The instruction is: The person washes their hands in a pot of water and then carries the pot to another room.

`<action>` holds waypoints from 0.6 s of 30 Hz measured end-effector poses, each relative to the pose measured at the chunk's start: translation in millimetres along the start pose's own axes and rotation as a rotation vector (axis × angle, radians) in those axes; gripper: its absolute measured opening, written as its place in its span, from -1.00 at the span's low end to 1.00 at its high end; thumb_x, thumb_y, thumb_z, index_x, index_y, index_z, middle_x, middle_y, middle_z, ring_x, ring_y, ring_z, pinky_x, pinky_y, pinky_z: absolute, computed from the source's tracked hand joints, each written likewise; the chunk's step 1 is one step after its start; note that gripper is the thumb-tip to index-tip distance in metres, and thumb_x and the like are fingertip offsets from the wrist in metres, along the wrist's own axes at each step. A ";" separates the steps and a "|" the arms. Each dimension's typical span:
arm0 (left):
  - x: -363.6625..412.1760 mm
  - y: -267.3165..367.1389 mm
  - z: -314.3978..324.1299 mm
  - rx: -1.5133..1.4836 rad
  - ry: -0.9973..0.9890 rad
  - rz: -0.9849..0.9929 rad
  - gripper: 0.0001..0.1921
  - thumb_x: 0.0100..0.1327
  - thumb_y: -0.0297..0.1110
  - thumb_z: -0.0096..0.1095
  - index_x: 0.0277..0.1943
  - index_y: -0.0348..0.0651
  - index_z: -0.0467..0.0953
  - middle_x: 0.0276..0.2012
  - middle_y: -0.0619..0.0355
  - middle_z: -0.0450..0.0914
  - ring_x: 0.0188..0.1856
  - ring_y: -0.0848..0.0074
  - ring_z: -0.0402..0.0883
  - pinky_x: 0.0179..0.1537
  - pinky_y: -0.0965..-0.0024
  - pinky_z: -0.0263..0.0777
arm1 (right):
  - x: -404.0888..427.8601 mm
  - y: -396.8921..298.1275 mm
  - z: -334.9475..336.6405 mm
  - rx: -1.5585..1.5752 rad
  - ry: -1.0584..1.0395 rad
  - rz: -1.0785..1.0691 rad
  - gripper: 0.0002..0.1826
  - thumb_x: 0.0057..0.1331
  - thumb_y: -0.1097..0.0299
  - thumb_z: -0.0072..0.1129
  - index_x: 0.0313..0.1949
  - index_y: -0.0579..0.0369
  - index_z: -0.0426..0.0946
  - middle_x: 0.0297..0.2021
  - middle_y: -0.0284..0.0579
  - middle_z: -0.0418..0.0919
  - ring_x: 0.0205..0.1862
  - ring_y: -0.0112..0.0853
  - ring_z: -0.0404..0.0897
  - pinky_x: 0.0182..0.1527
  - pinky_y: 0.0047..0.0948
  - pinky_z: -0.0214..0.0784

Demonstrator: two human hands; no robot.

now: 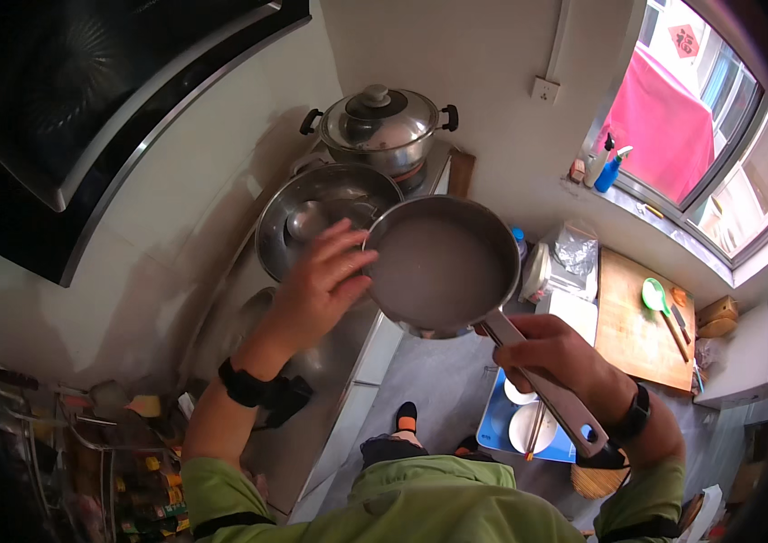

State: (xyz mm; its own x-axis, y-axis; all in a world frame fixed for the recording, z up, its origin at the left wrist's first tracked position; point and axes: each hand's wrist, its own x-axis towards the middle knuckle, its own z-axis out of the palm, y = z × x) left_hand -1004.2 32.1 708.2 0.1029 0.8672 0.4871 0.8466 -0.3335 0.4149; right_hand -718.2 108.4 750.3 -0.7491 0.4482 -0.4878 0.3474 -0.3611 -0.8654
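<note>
My right hand (547, 356) grips the long handle of a saucepan (508, 271), held up in front of me above the counter edge and floor. Its inside looks grey and cloudy; whether that is liquid is hard to tell. My left hand (330, 278) has its fingers apart at the pan's left rim; I cannot tell whether the fingertips touch it. Just beyond that hand, a wide metal pan (279, 203) rests on the stove side with a round metal ladle bowl (307, 220) in it. Behind stands a lidded two-handled steel pot (377, 132).
A black range hood (38, 136) hangs at upper left. Bottles fill a wire rack (106, 444) at lower left. On the right are a wooden cutting board (628, 312) with a knife (681, 322) and green spoon (654, 295), and a blue tray (492, 421) with bowls and chopsticks.
</note>
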 end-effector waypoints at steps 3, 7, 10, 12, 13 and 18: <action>-9.3 -22.7 -16.1 0.043 0.127 -0.048 -0.61 0.03 -0.49 0.22 -0.01 -0.17 0.42 0.04 0.06 0.38 0.12 0.22 0.32 0.10 0.29 0.24 | 25.9 -14.3 6.8 -0.027 -0.020 -0.079 -0.83 0.13 0.36 0.01 -0.48 0.23 0.39 -0.67 -0.27 0.38 -0.63 -0.59 0.36 -0.53 -0.60 0.16; -30.4 -58.2 -22.1 -0.076 0.195 -0.204 -0.62 0.06 -0.54 0.17 0.00 -0.24 0.39 0.02 0.03 0.39 0.03 0.30 0.41 0.04 0.39 0.27 | 65.5 -34.5 12.7 -0.084 -0.053 -0.199 -0.82 0.13 0.35 0.03 -0.49 0.22 0.40 -0.66 -0.24 0.39 -0.61 -0.57 0.40 -0.52 -0.61 0.21; -45.2 -79.9 -18.0 -0.183 0.210 -0.387 -0.61 0.08 -0.50 0.17 0.02 -0.22 0.38 0.01 0.08 0.40 0.04 0.38 0.41 0.00 0.39 0.29 | 92.1 -48.9 21.2 -0.075 -0.011 -0.120 -0.82 0.12 0.35 0.06 -0.50 0.22 0.41 -0.67 -0.23 0.40 -0.62 -0.56 0.41 -0.52 -0.61 0.23; -50.0 -88.3 -17.9 -0.250 0.162 -0.590 -0.60 0.11 -0.44 0.16 0.05 -0.19 0.36 0.01 0.10 0.41 0.05 0.41 0.40 -0.04 0.40 0.31 | 115.7 -47.9 21.4 -0.052 -0.025 -0.116 -0.82 0.11 0.36 0.08 -0.51 0.23 0.42 -0.67 -0.21 0.41 -0.66 -0.54 0.40 -0.56 -0.60 0.23; -51.5 -91.7 -17.4 -0.250 0.166 -0.591 -0.60 0.11 -0.44 0.16 0.05 -0.19 0.36 0.01 0.10 0.41 0.05 0.41 0.40 -0.04 0.40 0.31 | 123.1 -50.5 23.3 -0.055 -0.026 -0.116 -0.82 0.11 0.36 0.08 -0.51 0.23 0.42 -0.67 -0.21 0.41 -0.66 -0.54 0.40 -0.56 -0.60 0.23; -59.9 -113.7 -13.7 -0.308 0.140 -0.658 -0.57 0.11 -0.38 0.17 0.07 -0.18 0.35 0.03 0.13 0.40 0.04 0.45 0.39 -0.10 0.42 0.34 | 153.4 -63.1 32.0 -0.121 -0.004 -0.071 -0.82 0.09 0.39 0.08 -0.54 0.27 0.45 -0.66 -0.18 0.43 -0.67 -0.50 0.42 -0.58 -0.57 0.24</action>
State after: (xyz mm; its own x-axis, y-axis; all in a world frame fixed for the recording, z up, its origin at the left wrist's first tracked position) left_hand -1113.8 13.0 642.4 -0.4605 0.8753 0.1475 0.5228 0.1332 0.8420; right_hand -873.1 173.8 733.8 -0.7763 0.4660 -0.4245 0.3586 -0.2273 -0.9054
